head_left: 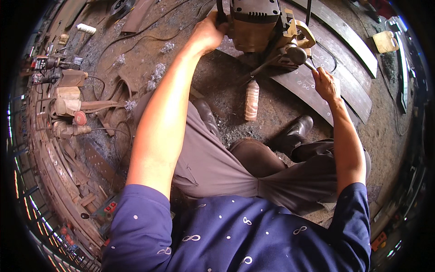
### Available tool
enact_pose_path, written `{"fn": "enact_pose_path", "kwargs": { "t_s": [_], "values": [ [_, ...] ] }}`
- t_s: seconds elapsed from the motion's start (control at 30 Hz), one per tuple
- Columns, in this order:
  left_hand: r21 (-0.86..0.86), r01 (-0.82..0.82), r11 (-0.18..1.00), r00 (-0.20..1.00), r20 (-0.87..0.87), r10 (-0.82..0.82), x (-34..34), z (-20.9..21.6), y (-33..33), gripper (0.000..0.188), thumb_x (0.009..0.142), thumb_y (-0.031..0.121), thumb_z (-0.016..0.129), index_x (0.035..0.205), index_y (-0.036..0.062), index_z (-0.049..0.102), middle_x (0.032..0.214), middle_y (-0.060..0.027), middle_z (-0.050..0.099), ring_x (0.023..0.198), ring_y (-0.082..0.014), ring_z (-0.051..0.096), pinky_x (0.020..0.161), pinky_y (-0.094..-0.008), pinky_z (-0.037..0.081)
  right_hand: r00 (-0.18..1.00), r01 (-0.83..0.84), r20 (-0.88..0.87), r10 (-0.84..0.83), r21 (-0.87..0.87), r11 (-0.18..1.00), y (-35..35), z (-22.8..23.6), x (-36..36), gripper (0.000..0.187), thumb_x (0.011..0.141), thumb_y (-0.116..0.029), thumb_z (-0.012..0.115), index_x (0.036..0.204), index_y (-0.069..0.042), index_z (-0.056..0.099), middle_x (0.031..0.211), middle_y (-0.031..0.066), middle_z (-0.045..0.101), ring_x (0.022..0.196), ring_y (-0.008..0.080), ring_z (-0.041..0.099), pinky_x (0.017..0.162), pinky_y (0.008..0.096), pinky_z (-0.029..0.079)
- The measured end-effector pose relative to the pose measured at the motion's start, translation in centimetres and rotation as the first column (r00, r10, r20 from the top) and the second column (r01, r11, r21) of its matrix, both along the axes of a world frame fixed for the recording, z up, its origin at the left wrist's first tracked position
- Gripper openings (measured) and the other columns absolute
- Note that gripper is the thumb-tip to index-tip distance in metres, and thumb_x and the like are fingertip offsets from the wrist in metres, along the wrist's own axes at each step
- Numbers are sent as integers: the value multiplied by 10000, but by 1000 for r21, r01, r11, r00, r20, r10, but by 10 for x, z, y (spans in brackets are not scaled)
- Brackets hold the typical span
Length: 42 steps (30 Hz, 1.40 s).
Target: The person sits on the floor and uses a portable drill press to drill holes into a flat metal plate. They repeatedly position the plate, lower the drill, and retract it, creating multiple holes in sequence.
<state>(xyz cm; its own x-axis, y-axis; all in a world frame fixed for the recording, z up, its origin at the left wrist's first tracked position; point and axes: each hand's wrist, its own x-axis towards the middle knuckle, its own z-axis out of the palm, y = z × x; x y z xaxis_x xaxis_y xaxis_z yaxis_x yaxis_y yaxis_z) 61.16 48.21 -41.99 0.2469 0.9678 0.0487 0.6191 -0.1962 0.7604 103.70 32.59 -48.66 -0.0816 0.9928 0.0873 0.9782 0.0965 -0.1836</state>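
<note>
A magnetic drill (253, 34) with a yellowish motor housing stands on curved dark steel plates (297, 87) in front of me. My left hand (208, 34) is closed at the dark handle on the left side of the drill; its fingertips are partly hidden. On the other side, my right hand (327, 84) wraps round the end of a feed lever (310, 65), which runs out from the drill's hub. Another lever (267, 66) of that hub slants down to the left. White chalk-like marks and round marks show on the plates.
A pale ribbed plastic bottle (252, 101) stands between my boots (299, 129). Metal shavings (157, 76) and cables litter the floor. Other drilling machines (68, 102) lie at the left beside stacked steel. A yellowish jerrycan (385, 42) stands at the far right.
</note>
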Motion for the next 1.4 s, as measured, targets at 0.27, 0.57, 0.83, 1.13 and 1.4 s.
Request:
{"fn": "enact_pose_path", "kwargs": {
  "t_s": [0.27, 0.57, 0.83, 1.13, 1.4],
  "values": [
    [63, -88, 994, 996, 39, 86, 6, 0, 2, 317, 952, 241, 693, 1233, 92, 686, 1144, -176, 758, 1125, -347, 714, 974, -441, 544, 996, 76, 49, -78, 39, 996, -10, 13, -18, 336, 1055, -425, 544, 945, -113, 606, 846, 159, 711, 782, 413, 704, 682, 536, 540],
    [72, -117, 991, 993, -14, 118, 13, 8, -6, 324, 949, 252, 685, 1232, 94, 686, 1138, -190, 754, 1134, -373, 705, 981, -454, 544, 996, 55, 72, -59, 56, 997, -8, 13, -10, 332, 1039, -427, 576, 940, -112, 615, 814, 155, 701, 764, 403, 708, 669, 527, 548],
    [135, -74, 988, 996, -29, 79, 6, 9, -14, 305, 941, 240, 690, 1202, 83, 688, 1120, -198, 753, 1142, -377, 699, 974, -464, 547, 997, 66, 46, -67, 39, 997, -8, 22, -12, 345, 1041, -426, 571, 920, -108, 621, 805, 155, 697, 768, 406, 703, 658, 523, 540],
    [84, -97, 992, 995, -29, 100, 9, 6, -8, 303, 948, 247, 691, 1207, 89, 693, 1119, -172, 762, 1130, -342, 710, 969, -437, 548, 996, 53, 73, -57, 57, 997, -7, 28, -11, 330, 1030, -407, 600, 901, -104, 624, 809, 155, 701, 736, 404, 698, 651, 521, 538],
    [88, -94, 992, 994, -44, 98, 8, 8, -8, 304, 957, 253, 674, 1212, 88, 691, 1139, -174, 757, 1143, -355, 702, 977, -450, 544, 989, 104, 100, -110, 61, 993, -13, 33, -22, 369, 1033, -442, 581, 909, -99, 642, 864, 154, 707, 805, 404, 704, 684, 522, 540]
  ]
}}
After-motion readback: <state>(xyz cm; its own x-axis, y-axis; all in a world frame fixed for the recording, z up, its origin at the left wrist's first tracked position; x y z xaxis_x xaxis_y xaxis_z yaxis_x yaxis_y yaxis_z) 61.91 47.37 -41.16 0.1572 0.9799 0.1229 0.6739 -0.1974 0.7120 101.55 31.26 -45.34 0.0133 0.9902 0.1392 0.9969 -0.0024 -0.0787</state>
